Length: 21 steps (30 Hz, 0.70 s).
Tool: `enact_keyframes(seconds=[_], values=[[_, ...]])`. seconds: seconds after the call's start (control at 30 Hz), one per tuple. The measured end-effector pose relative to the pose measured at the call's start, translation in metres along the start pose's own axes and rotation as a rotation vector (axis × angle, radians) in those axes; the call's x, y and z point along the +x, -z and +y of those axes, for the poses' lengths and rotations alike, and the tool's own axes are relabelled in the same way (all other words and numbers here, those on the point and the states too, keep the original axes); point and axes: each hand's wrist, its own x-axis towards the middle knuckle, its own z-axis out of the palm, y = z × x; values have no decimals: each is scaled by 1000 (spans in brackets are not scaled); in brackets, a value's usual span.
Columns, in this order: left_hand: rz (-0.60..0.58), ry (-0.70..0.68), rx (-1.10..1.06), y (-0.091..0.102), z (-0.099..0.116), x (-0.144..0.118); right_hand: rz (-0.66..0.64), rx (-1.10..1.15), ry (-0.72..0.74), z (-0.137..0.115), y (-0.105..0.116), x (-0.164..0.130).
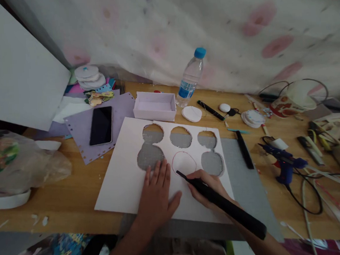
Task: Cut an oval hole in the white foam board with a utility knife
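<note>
Here we are at the bench [81,197], and the white board [120,187] lies right in front of us, partly over a grey mat [243,180]. Our left hand [158,190] is spread flat on it, palm down, gripping nothing, fingertips by the near edge of the lower-left hole [150,158], thumb out toward the right. And our right hand [207,183] has its fingers closed around a black tool [234,210], pen-fashion, the thick body slanting back over the wrist. Its thin tip is right at the lower-left edge of a red circle [184,163] drawn on the board! Around that circle we count five ragged holes, three across the far row and one either side; the left pair run together, and a narrow slit links the right pair. Beyond the board sits a pale box [155,107], a clear bottle [190,77] just beside it. Over left, a phone [101,125] lies on a purple sheet [79,124]; out right, off the mat, we have a blue glue gun [284,162].
</note>
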Motion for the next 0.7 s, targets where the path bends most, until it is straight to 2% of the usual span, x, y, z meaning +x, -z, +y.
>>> enact_keyframes(seconds=[0.37, 0.57, 0.7], values=[[-20, 0, 12, 1, 0, 1, -72, -40, 73, 4, 1, 3], [-7, 2, 8, 1, 1, 1, -75, -99, 243, 6, 0, 8], [-19, -1, 21, 2, 1, 2, -124, -235, 348, 7, 2, 13]])
